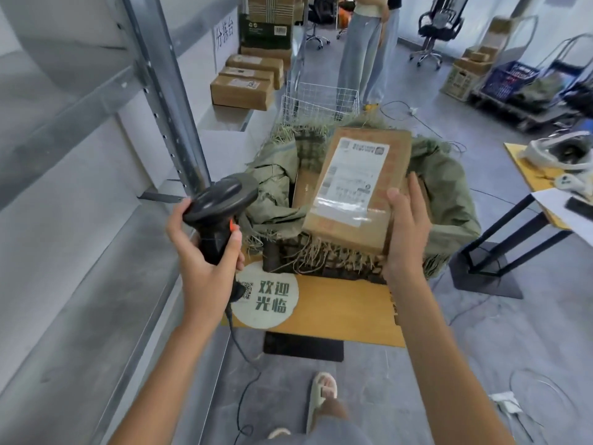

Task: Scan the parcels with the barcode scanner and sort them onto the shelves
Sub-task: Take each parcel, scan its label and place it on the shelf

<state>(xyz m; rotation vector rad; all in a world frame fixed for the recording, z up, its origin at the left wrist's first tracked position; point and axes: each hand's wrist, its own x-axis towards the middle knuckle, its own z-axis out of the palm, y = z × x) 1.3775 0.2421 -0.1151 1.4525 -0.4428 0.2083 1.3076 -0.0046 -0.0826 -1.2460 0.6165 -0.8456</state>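
1. Shelves (80,194): grey metal racking along the left, upright post (167,101) close to the scanner; three boxes (247,81) already lying on a far shelf, well apart from the hands.
2. Table (337,309): low, orange-topped, round printed sticker (266,295) near its left edge.
3. Sack (442,187): green woven, frayed, open-mouthed, standing on the table; apparently lining a crate; wire basket (321,97) just behind.
4. Parcel (356,187): brown carton, tilted up over the sack mouth, label (353,178) facing upward and toward the camera; lower edge near the sack's rim, contact there unclear.
5. Right hand (406,232): wrapped round the parcel's near right corner, thumb pressed on the top face, fingers going behind the far side and under.
6. Left hand (205,248): curled tight round the scanner grip, forefinger by the orange trigger.
7. Scanner (221,200): black, corded, head raised and turned toward the parcel, held near but apart from it.
8. Step in hand, as judged: lifted parcel presented for scanning, nothing yet shelved from this pick.
9. Next move, as judged: swing the scanner head square onto the label's barcode, squeeze the trigger, then carry the parcel left to the proper shelf; glossy tape across the label likely to glare, so a slight tilt may help.
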